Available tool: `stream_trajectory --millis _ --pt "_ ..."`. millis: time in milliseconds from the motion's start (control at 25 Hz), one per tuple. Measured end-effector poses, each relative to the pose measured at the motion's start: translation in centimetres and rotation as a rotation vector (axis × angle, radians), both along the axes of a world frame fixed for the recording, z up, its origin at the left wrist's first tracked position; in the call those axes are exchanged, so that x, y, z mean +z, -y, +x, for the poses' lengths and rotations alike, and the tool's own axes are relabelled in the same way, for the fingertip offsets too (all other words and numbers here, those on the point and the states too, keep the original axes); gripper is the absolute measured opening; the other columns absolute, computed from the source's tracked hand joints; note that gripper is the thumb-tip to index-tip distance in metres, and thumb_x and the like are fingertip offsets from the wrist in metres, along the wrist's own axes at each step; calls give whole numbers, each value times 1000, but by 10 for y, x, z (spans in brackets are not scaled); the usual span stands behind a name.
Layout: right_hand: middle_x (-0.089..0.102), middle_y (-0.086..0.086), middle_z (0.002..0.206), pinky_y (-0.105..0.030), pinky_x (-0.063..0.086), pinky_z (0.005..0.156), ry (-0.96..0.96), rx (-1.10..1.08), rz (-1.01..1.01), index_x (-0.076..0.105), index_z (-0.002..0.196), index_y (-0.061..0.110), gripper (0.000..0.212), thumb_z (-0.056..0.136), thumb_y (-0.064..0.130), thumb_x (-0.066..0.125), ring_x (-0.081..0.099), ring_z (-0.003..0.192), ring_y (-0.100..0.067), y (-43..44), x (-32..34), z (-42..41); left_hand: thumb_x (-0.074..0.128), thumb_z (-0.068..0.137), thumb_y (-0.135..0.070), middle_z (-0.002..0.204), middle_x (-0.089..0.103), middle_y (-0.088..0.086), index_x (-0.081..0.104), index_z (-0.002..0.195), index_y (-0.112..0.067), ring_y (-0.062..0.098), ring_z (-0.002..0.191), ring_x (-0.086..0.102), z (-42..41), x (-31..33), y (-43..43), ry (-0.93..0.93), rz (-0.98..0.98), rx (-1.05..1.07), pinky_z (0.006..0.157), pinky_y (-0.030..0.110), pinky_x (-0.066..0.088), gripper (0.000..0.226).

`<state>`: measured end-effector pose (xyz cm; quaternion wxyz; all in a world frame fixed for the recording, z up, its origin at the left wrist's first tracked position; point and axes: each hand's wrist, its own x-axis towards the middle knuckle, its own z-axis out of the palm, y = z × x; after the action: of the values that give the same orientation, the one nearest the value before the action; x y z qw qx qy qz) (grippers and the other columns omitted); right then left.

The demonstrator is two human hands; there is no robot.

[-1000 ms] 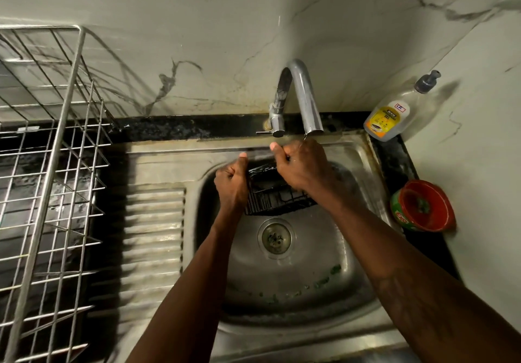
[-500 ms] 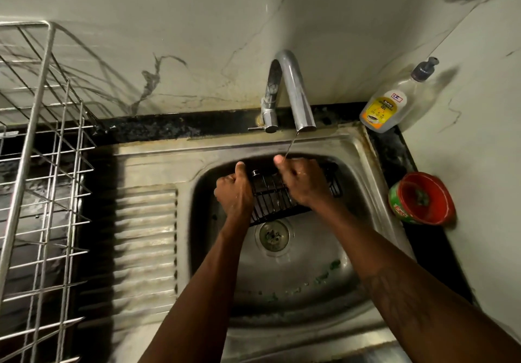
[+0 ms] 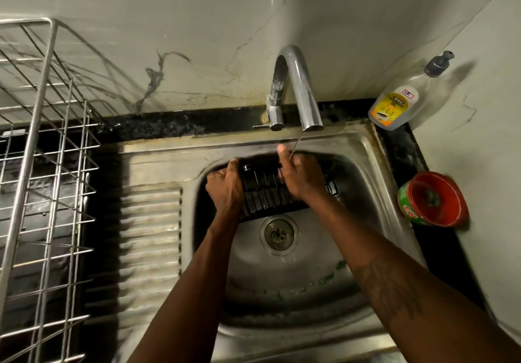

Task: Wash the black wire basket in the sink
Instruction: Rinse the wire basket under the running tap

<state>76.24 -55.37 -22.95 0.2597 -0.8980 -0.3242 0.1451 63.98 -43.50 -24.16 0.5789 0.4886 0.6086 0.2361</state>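
The black wire basket (image 3: pixel 263 193) is held over the far part of the steel sink (image 3: pixel 375 171), just above the drain (image 3: pixel 278 233). My left hand (image 3: pixel 225 186) grips its left end, fingers curled round the rim. My right hand (image 3: pixel 301 178) lies across the middle of the basket with the thumb raised; its fingers are hidden behind the wires. A thin stream of water falls from the tap (image 3: pixel 298 89) onto my right hand. The basket's right end shows past my right wrist.
A steel wire dish rack (image 3: pixel 45 148) stands at the left beside the ribbed draining board (image 3: pixel 149 227). A dish-soap pump bottle (image 3: pixel 400 103) leans at the back right corner. A red and green tub (image 3: pixel 434 199) sits on the dark counter right of the sink.
The basket and both hands have sunk slightly lower into the sink, under the tap's stream. My right hand has slid along the basket. The camera has tilted a little.
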Motion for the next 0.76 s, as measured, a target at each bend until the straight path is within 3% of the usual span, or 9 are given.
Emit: stream_trajectory --millis 80,160,280,400,480,560,680,760 --pt "72 -8 78 -34 48 77 -9 -120 -184 71 72 12 83 101 68 17 66 76 -23 11 -8 20 74 92 -36 64 57 -2 60 71 -8 9 56 52 0 1 2 14 5 -36 68 35 54 37" --pt "74 -12 86 -34 44 81 -13 -197 -288 75 75 12 86 102 67 15 66 85 -28 17 -16 33 71 95 -32 62 52 -4 57 67 -10 8 55 46 -1 2 3 -1 5 -41 65 34 50 38" --pt "74 -6 80 -40 49 91 21 -256 -222 73 72 14 98 98 70 -3 69 86 -26 -8 -17 13 68 96 -33 72 54 -2 64 96 11 9 62 47 -1 -3 0 -2 -50 28 76 44 55 44" --pt "74 2 93 -44 37 102 129 -10 -132 72 84 19 81 103 61 5 62 97 -18 -44 5 -53 63 99 -27 63 56 -3 59 65 -5 12 58 49 -2 0 -1 -1 -39 -5 56 31 46 40" --pt "72 4 106 -46 35 102 217 149 -54 69 97 26 61 104 58 18 59 104 -20 -49 20 -71 60 99 -27 63 63 -1 60 60 -13 17 63 59 -6 -3 -3 -13 -41 -18 61 29 48 41" --pt "72 0 102 -45 36 98 181 230 -68 71 98 26 65 104 60 15 61 103 -22 -34 16 -51 64 96 -28 63 60 0 55 59 -11 17 61 55 -12 -4 -2 -2 -40 10 62 33 45 42" --pt "72 -12 88 -38 42 86 71 -54 -255 75 83 15 86 102 67 9 66 92 -28 14 -8 8 67 96 -28 59 47 0 46 60 -13 11 54 41 -17 -12 -2 2 -22 -26 58 29 39 44" --pt "70 -22 109 -40 44 95 4 -236 -357 75 99 7 83 103 64 16 64 107 -35 34 -15 29 68 96 -27 61 50 -1 51 62 -13 7 54 44 -13 -9 1 10 23 -56 56 25 43 41"
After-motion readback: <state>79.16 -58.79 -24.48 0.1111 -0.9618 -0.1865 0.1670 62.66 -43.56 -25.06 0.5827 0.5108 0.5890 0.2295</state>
